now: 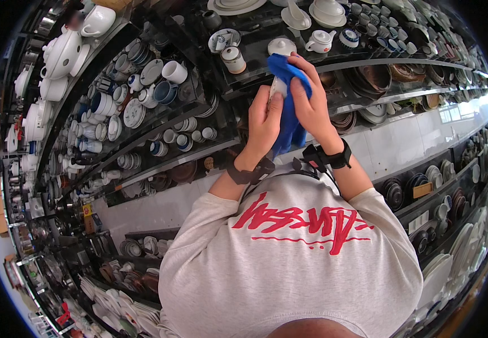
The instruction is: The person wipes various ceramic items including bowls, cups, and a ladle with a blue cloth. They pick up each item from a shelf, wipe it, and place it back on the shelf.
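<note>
My left hand grips a small white ceramic piece, thumb on its face. A dotted pattern runs along its rim. Much of the piece is covered by fingers and cloth, so its full shape is hidden. In my right hand is a blue cloth, pressed against the white piece and hanging down between my wrists. Just beyond my hands, a white lidded dish sits on the dark shelf. A lidded jar with a brown rim stands to its left, a small white teapot to its right.
Crowded shelves surround me. Stacked cups and bowls fill the left shelf, with white tureens farther left. Rows of small cups stand at the upper right. Brown bowls lie on the tier below. More plates line the lower right.
</note>
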### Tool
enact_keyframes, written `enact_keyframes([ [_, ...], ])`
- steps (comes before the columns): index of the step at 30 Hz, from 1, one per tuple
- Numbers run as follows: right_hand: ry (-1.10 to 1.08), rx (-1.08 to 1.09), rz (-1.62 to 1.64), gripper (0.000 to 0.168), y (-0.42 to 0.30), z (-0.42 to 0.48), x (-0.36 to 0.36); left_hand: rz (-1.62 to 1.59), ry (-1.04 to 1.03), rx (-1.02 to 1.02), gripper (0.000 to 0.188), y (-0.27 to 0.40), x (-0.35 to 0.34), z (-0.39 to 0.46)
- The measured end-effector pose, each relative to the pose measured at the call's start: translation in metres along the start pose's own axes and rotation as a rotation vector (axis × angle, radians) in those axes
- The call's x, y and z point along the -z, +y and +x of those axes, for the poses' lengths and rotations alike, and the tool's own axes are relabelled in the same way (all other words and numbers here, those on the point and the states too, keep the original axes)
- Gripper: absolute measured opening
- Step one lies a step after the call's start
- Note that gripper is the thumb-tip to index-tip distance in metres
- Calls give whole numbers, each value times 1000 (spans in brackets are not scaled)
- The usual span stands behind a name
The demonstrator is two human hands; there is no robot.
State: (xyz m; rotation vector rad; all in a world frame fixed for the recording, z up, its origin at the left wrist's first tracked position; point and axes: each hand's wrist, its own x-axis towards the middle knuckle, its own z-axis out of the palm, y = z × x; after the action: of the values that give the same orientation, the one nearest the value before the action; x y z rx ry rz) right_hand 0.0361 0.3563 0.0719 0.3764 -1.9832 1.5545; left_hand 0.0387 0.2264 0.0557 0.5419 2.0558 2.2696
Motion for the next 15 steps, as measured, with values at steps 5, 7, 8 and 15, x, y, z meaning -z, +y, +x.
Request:
enact_keyframes([
  [5, 236, -529, 275, 33, 28, -22, 15, 28, 25, -15, 20, 0, 8, 1],
  [7, 401, -490, 466, 36, 28, -21, 17, 108, 22, -111, 19, -7, 15, 8],
  [8, 486, -457, 422, 37, 25, -21, 17, 161, 19, -143, 19, -9, 18, 12],
  [15, 513, -532, 328, 33, 45, -44, 42, 500, -17, -339, 20, -20, 26, 59],
])
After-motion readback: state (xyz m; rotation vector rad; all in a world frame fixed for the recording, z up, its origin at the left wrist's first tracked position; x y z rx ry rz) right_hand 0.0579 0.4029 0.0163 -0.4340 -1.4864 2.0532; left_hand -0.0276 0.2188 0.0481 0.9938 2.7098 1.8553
